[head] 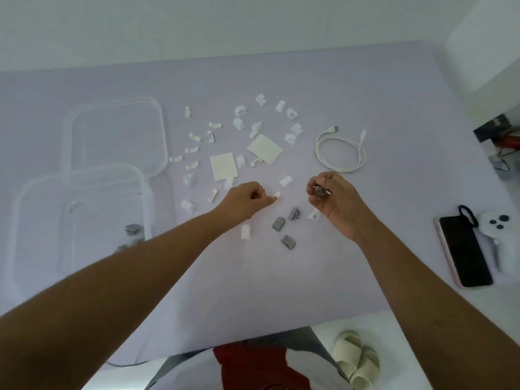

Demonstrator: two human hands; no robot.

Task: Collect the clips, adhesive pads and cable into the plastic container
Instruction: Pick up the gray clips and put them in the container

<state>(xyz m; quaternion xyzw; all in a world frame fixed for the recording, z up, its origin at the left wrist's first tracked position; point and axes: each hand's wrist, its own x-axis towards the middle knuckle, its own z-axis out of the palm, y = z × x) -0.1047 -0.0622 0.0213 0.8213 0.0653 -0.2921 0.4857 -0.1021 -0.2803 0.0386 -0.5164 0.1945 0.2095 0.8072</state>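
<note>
Several white clips (239, 123) lie scattered over the lilac table (394, 114), with two square adhesive pads (264, 148) among them. A coiled white cable (342, 152) lies to their right. My left hand (247, 197) pinches a small white clip (277, 195) at the table surface. My right hand (334, 201) is curled around grey clips (319, 191). Three more grey clips (288, 242) lie between my hands. The clear plastic container (31, 192) at the left holds a few grey clips (132, 229).
A clear lid (112, 108) lies behind the container. At the right edge are a black phone (463, 251), a white controller (498, 223) and a dark hair tie. Pale slippers (356, 358) sit on the floor below the table's front edge.
</note>
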